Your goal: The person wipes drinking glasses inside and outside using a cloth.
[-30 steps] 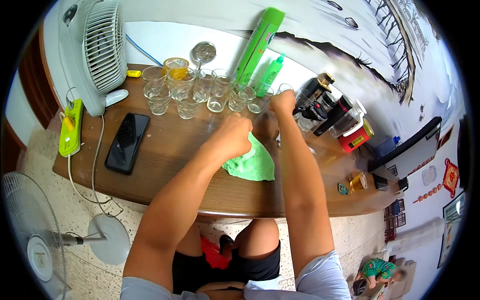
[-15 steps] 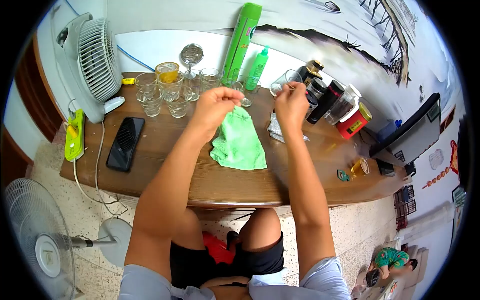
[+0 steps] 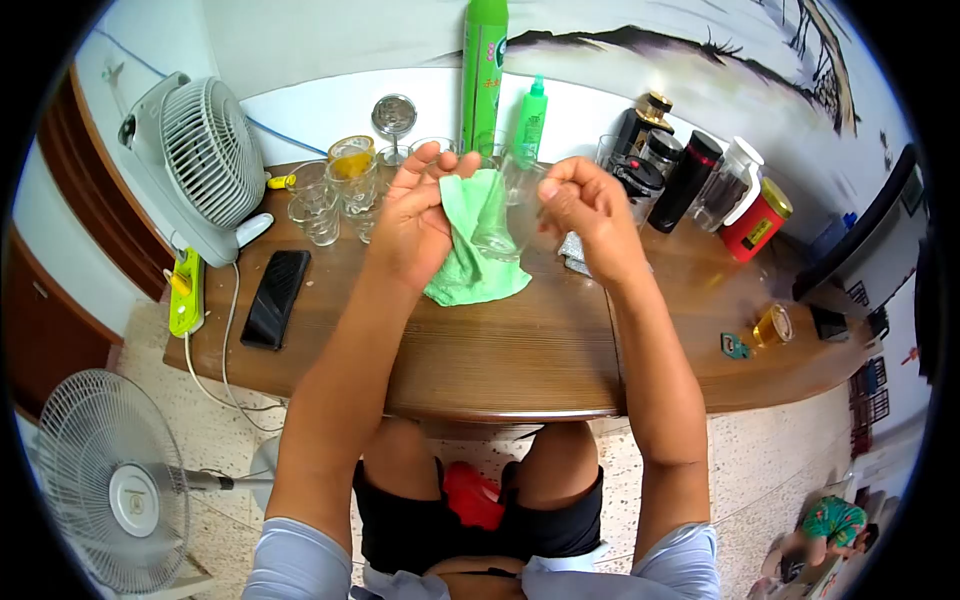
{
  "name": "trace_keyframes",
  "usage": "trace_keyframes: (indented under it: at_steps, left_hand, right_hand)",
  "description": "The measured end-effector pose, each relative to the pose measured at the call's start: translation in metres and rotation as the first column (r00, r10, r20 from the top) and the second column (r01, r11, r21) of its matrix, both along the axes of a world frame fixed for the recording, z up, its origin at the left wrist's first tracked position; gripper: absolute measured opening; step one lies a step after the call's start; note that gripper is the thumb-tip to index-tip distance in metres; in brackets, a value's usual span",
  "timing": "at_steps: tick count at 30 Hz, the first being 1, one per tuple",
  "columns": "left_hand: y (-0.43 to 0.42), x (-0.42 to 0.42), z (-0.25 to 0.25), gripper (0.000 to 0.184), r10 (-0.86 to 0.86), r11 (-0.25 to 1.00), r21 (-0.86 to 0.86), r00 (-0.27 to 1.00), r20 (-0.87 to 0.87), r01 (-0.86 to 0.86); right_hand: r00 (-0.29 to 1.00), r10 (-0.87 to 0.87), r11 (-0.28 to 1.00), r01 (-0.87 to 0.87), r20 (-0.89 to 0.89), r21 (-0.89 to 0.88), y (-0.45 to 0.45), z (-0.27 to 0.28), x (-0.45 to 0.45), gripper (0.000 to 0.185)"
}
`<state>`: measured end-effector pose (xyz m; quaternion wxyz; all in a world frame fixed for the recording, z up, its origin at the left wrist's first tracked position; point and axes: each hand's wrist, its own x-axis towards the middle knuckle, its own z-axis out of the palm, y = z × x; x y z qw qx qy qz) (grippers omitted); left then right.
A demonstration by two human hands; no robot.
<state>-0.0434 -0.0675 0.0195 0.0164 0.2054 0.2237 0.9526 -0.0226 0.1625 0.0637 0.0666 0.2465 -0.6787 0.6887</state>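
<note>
My left hand [image 3: 412, 222] grips the upper corner of a light green cloth [image 3: 475, 280], with the thumb in front and the fingers partly spread behind it. The cloth's lower part hangs to the brown tabletop. A clear drinking glass [image 3: 508, 215] is tilted in my right hand [image 3: 585, 212], with thumb and fingers closed at its right end. Its other end is against the cloth, between my hands. Left of my left hand stand several more clear glasses [image 3: 316, 212]. A grey cloth [image 3: 575, 252] lies partly hidden behind my right hand.
A black phone [image 3: 274, 300], a box fan [image 3: 205, 145] and a green power strip [image 3: 186, 292] are at the left. Behind stand a tall green spray can [image 3: 484, 75] and a green bottle [image 3: 531, 122]. A black flask [image 3: 686, 180] and red tin [image 3: 757, 222] are at the right.
My left hand has lifted the green cloth's upper end. My right hand has brought the glass in from the back right toward the cloth. The view has shifted slightly.
</note>
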Motion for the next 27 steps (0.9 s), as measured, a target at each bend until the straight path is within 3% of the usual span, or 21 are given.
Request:
trace_keyframes:
  at_steps: [2,5,7,9,11,13,14,17,18,21,22,25,26,27]
  left_hand:
    - [0.000,-0.001,-0.003,0.056,-0.090,0.996,-0.016,0.994,-0.063,0.089]
    - [0.010,0.006,0.005,0.058,0.083,0.910,-0.386,0.978,-0.192,-0.153]
    - [0.020,0.007,-0.005,0.052,0.208,0.732,-0.550,0.901,-0.381,-0.402]
    - [0.026,0.009,-0.008,0.048,0.308,0.490,-0.599,0.769,-0.561,-0.633]
    - [0.031,0.013,-0.010,0.040,0.441,0.072,-0.627,0.589,-0.677,-0.775]
    - [0.027,0.016,-0.011,0.035,0.414,-0.374,-0.516,0.359,-0.836,-0.771]
    - [0.023,0.017,-0.007,0.033,0.338,-0.417,-0.583,0.477,-0.812,-0.697]
    - [0.027,0.021,0.002,0.053,0.280,-0.448,-0.812,0.804,-0.524,-0.374]
    - [0.030,0.028,0.006,0.070,0.258,-0.323,-0.872,0.853,-0.454,-0.367]
    - [0.035,0.019,-0.018,0.070,0.230,0.081,-0.874,0.862,-0.452,-0.479]
    - [0.032,0.014,-0.018,0.062,0.137,0.230,-0.914,0.941,-0.311,-0.335]
    - [0.035,0.024,-0.014,0.068,-0.111,0.256,-0.888,0.901,-0.418,-0.381]
    - [0.031,0.023,-0.009,0.086,-0.194,0.314,-0.925,0.939,-0.283,-0.214]
    - [0.032,0.025,-0.007,0.088,-0.201,0.351,-0.928,0.958,-0.204,-0.124]
  right_hand:
    - [1.000,-0.003,0.999,0.004,0.017,-0.039,-0.002,-0.019,-0.007,0.013]
    - [0.999,0.024,0.991,-0.018,0.041,-0.130,0.000,-0.038,-0.010,0.012]
    - [0.999,0.024,0.990,-0.019,0.034,-0.139,0.002,-0.050,-0.011,0.011]
    - [0.999,0.006,0.989,0.001,0.041,-0.147,0.003,-0.061,-0.012,0.011]
    - [0.998,-0.027,0.984,0.037,0.056,-0.176,0.005,-0.066,-0.012,0.013]
    - [0.997,-0.054,0.981,0.064,0.056,-0.183,0.003,-0.066,-0.013,0.014]
    - [0.996,-0.062,0.971,0.075,0.060,-0.227,0.000,-0.065,-0.010,0.014]
    - [0.992,-0.122,0.976,0.125,0.030,-0.178,0.000,-0.063,-0.007,0.015]
    - [0.989,-0.144,0.974,0.145,0.021,-0.172,-0.002,-0.060,-0.004,0.016]
    - [0.980,-0.200,0.976,0.199,0.005,-0.088,-0.002,-0.064,-0.006,0.016]
    - [0.978,-0.208,0.973,0.206,-0.016,-0.102,-0.003,-0.064,-0.005,0.015]
    - [0.966,-0.258,0.965,0.256,-0.030,-0.055,0.001,-0.062,-0.006,0.017]
    - [0.927,-0.334,0.941,0.337,-0.172,-0.010,0.003,-0.063,-0.010,0.019]
    - [0.865,-0.392,0.907,0.419,-0.313,0.023,0.006,-0.064,-0.015,0.020]
